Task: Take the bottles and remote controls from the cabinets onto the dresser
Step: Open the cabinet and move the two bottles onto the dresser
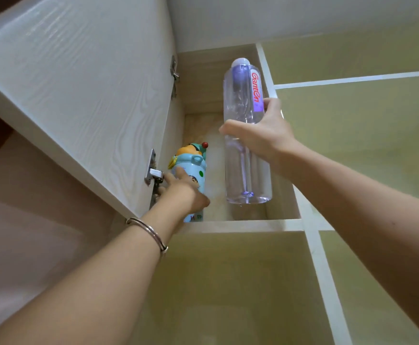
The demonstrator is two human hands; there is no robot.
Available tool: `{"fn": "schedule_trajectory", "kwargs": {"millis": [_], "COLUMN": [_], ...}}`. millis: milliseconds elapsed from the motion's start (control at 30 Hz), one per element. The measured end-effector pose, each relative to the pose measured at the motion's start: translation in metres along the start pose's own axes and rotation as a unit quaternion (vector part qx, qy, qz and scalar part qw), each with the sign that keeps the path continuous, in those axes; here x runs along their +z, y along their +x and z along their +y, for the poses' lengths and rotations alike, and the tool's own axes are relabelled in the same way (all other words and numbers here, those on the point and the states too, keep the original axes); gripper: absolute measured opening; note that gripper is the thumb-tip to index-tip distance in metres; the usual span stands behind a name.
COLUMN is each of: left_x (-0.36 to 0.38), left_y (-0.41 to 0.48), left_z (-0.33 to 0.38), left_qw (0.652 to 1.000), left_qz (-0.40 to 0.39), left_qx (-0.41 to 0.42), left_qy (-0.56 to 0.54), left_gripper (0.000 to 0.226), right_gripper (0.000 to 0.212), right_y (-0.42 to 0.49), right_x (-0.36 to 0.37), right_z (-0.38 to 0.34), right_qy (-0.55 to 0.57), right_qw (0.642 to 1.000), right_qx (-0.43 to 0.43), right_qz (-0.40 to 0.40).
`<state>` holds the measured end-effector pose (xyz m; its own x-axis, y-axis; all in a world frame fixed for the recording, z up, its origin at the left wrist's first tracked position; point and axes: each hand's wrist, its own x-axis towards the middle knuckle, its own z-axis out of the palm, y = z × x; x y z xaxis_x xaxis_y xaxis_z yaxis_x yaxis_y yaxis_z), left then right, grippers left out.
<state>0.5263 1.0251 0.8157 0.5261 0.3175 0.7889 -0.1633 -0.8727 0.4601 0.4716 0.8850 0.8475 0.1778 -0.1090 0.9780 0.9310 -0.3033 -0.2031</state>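
I look up into an open upper cabinet compartment (pixel 241 224). My right hand (pixel 260 135) grips a tall clear water bottle (pixel 244 170) with a purple and red label around its middle; the bottle's base hangs just above the shelf. My left hand (pixel 182 191), with a metal bangle on the wrist, wraps around a light blue children's bottle (pixel 193 165) with a cartoon lid, which stands at the left of the same compartment. No remote control is in view.
The white cabinet door (pixel 79 90) hangs open on the left, its hinges close to my left hand. Closed pale green cabinet fronts (pixel 353 145) with white frames lie to the right and below. The white ceiling is above.
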Motion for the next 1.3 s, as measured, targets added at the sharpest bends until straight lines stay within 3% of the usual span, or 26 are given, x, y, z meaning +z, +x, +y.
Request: {"fn": "schedule_trajectory", "kwargs": {"millis": [233,433,600,700,800,1033,1167,1300], "left_x": [0.018,0.013,0.000,-0.009,-0.024,-0.060,-0.042,-0.008], "left_y": [0.025,0.012,-0.018,-0.037,-0.060,-0.165,-0.237,-0.322], "left_z": [-0.002,-0.009,0.007,0.016,0.027,0.038,0.029,0.012], "left_qw": [0.994,0.989,0.983,0.960,0.907,0.848,0.824,0.780], "left_qz": [0.011,0.072,0.157,0.212,0.238,0.059,-0.051,-0.203], "left_qx": [-0.064,-0.015,0.061,0.127,0.192,0.227,0.221,0.159], "left_qy": [-0.084,-0.130,-0.080,-0.134,-0.289,-0.475,-0.520,-0.571], "left_gripper": [0.125,0.102,0.100,0.099,0.099,0.083,0.104,0.091], "right_gripper": [0.058,0.062,0.069,0.068,0.075,0.079,0.075,0.079], "right_y": [-0.012,-0.012,-0.019,-0.025,-0.039,-0.119,-0.194,-0.288], "right_x": [-0.008,-0.020,-0.033,-0.048,-0.069,-0.135,-0.178,-0.223], "right_z": [0.020,0.027,0.021,0.016,0.011,-0.024,-0.049,-0.075], "right_qy": [0.017,0.086,0.105,0.117,0.102,-0.039,-0.086,-0.195], "right_qw": [1.000,0.996,0.994,0.993,0.994,0.996,0.987,0.958], "right_qx": [0.012,0.028,0.017,0.022,0.036,0.056,0.127,0.208], "right_qz": [-0.014,-0.001,0.008,-0.002,-0.015,-0.050,-0.048,-0.019]}}
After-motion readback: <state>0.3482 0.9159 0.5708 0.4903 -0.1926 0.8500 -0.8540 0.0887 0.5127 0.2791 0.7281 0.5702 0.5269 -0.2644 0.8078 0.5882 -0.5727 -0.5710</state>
